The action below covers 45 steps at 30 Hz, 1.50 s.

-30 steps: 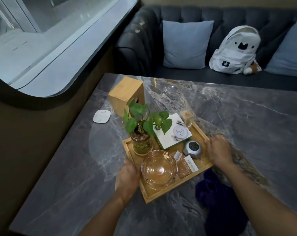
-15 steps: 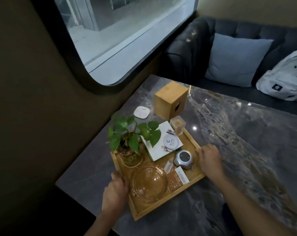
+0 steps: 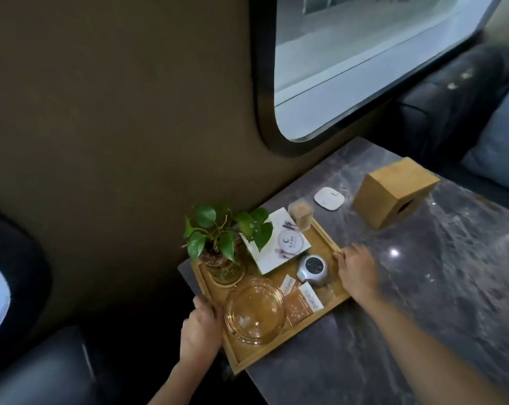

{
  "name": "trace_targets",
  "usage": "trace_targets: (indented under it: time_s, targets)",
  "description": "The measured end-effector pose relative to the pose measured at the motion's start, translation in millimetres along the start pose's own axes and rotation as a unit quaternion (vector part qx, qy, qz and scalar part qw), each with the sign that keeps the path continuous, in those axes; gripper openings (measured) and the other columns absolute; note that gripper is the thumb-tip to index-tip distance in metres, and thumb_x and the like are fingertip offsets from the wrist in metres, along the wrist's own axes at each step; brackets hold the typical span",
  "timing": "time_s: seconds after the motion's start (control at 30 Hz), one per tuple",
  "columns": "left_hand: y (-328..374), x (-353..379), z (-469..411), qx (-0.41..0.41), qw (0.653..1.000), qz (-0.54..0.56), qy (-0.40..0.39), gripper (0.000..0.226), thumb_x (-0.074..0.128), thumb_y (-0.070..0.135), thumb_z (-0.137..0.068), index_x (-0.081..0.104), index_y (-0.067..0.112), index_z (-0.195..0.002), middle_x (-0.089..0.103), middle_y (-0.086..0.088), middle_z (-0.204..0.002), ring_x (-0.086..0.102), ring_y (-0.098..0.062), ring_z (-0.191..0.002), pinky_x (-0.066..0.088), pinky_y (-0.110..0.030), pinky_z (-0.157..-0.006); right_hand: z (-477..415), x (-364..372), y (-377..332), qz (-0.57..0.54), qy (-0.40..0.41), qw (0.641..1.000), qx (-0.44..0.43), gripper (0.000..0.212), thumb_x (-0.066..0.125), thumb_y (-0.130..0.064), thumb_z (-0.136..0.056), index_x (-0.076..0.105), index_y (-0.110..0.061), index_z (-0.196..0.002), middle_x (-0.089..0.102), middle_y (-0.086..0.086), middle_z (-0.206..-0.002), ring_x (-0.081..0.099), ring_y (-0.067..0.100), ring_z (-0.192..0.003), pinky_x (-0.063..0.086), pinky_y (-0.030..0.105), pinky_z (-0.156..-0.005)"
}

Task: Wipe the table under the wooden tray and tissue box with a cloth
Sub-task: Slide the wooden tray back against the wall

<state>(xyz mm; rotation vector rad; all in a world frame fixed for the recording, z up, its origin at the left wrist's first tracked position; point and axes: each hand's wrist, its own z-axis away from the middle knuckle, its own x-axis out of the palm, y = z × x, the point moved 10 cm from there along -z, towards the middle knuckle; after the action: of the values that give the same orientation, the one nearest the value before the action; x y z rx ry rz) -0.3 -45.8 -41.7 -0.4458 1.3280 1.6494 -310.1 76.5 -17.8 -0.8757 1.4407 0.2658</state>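
- Both hands are closed on the wooden tray (image 3: 333, 251): the left hand (image 3: 200, 331) clamps the near-left rim, fingers curled over the edge; the right hand (image 3: 357, 271) grips the opposite rim on the right side, fingers wrapped over it.
- The tray sits at the table's (image 3: 422, 317) left corner, and its near-left part juts out past the table edge, just where the left hand holds it; whether the tray is lifted or resting there I cannot tell.
- Its long axis runs from near-left to far-right, slanted against the table edge; the two hands sit on the long sides, with the load between them: a potted plant (image 3: 221, 244), a glass bowl (image 3: 254, 312), a small white box (image 3: 276, 242).
- The tissue box (image 3: 393, 191) lies beyond the tray, far-right and apart from it; the right hand is plainly the nearer one to it.
- No cloth is in view; wiping looks not yet begun.
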Motion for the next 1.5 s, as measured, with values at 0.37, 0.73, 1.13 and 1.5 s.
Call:
trace_targets:
  time_s: [0.37, 0.73, 1.13, 1.5]
  targets:
    - [-11.0, -9.3, -20.8, 0.002, 1.0, 0.012, 0.02, 0.014, 0.04, 0.022, -0.093, 0.033, 0.01, -0.089, 0.066, -0.021, -0.093, 0.064, -0.043, -0.084, 0.052, -0.047, -0.073, -32.5, 40.8, -19.3, 0.006, -0.044, 0.999, -0.028, 0.02, 0.058, -0.005, -0.086, 0.061, 0.012, -0.076, 0.062, 0.03, -0.082, 0.054, 0.043, -0.084, 0.043, 0.05, -0.08]
    - [-15.2, -15.7, 0.7, 0.006, 1.0, -0.004, 0.025, 0.053, 0.05, 0.033, -0.088, 0.035, 0.005, -0.13, 0.05, -0.015, -0.131, 0.048, -0.029, -0.122, 0.039, -0.039, -0.1, 13.3, 1.4, 35.1, -0.018, 0.003, 0.987, 0.159, 0.037, 0.046, -0.033, -0.092, 0.055, -0.001, -0.108, 0.064, 0.031, -0.096, 0.06, 0.047, -0.089, 0.048, 0.047, -0.07]
    - [-4.9, 29.2, 23.6, 0.144, 0.988, -0.004, -0.059, 0.122, 0.074, 0.045, -0.067, -0.031, 0.025, -0.126, -0.023, 0.012, -0.142, -0.023, -0.004, -0.134, -0.017, -0.024, -0.112, 21.1, 34.9, 41.7, -0.242, -0.083, 0.942, 0.218, 0.024, 0.05, -0.019, -0.092, 0.057, 0.002, -0.084, 0.059, 0.015, -0.06, 0.049, 0.019, -0.041, 0.037, 0.027, -0.044]
    - [3.7, 26.9, 6.9, 0.107, 0.992, 0.06, -0.025, 0.121, 0.076, 0.036, -0.067, -0.018, 0.015, -0.141, -0.014, 0.014, -0.141, -0.019, -0.002, -0.132, -0.014, -0.025, -0.113, -22.7, 48.9, 16.9, -0.284, -0.131, 0.926, 0.21, 0.018, 0.049, -0.018, -0.093, 0.055, -0.004, -0.082, 0.055, 0.009, -0.058, 0.048, 0.018, -0.046, 0.039, 0.028, -0.046]
